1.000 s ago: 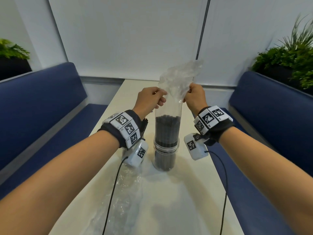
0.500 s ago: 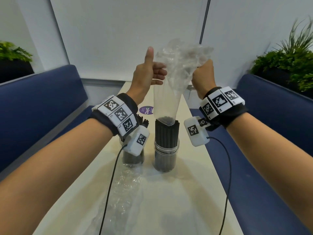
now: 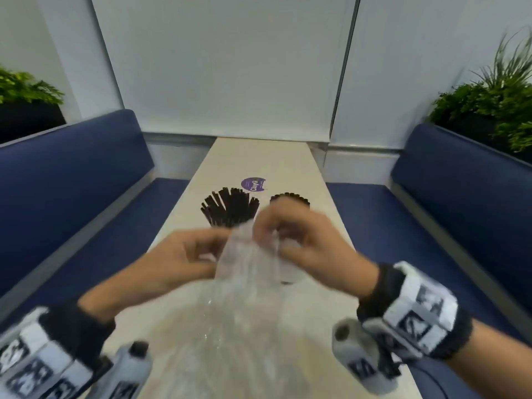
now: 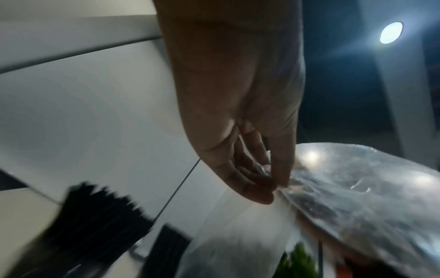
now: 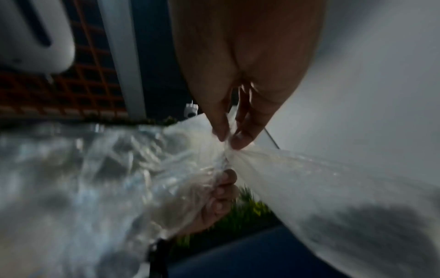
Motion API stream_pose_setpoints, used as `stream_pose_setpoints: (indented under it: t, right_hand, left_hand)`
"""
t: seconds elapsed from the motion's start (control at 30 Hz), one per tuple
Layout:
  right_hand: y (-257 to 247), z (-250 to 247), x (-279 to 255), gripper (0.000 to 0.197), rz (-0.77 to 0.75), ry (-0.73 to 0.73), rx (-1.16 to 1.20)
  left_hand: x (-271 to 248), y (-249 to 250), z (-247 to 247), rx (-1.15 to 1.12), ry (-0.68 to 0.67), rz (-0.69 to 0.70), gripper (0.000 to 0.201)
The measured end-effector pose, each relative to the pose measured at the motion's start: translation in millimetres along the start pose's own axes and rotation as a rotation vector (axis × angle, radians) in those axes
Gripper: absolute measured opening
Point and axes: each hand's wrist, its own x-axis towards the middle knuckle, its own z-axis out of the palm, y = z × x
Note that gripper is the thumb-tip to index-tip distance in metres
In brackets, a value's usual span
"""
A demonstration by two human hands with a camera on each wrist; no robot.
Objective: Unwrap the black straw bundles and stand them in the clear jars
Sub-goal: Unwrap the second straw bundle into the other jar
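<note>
**Both hands on the clear plastic wrapper**

The left hand [image 3: 184, 260] and right hand [image 3: 305, 243] each pinch the wrapper [image 3: 247, 272] above the desk [image 3: 259, 156], grip pressed on film. Beyond them stand two black straw bundles: fanned at left [image 3: 229, 208], tight at right [image 3: 289, 198].

Counted two hands [image 3: 178, 259] [image 3: 302, 243], two straw bunches [image 3: 229, 210] [image 3: 289, 198], one wrapper [image 3: 247, 272], one sticker [image 3: 253, 184], two benches [image 3: 72, 174] [image 3: 460, 180].
</note>
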Motion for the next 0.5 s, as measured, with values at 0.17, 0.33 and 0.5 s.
stream_pose_setpoints:
  t: [0.17, 0.33, 0.5]
  right_hand:
    - [53.5, 62.9, -49.0, 0.015, 0.008, -0.325, -0.28]
    - [101.3, 92.9, -68.5, 0.025, 0.076, -0.416, -0.401]
    - [127.3, 112.6, -78.0, 0.037, 0.256, -0.647, -0.4]
  left_hand:
    - [-27.2, -85.1, 17.2, 0.301, -0.083, -0.034, 0.037]
    - [-28.5, -138.2, 28.1, 0.554, -0.031, 0.014, 0.038]
    - [-23.3, -168.2, 39.6, 0.909, -0.227, -0.24, 0.041]
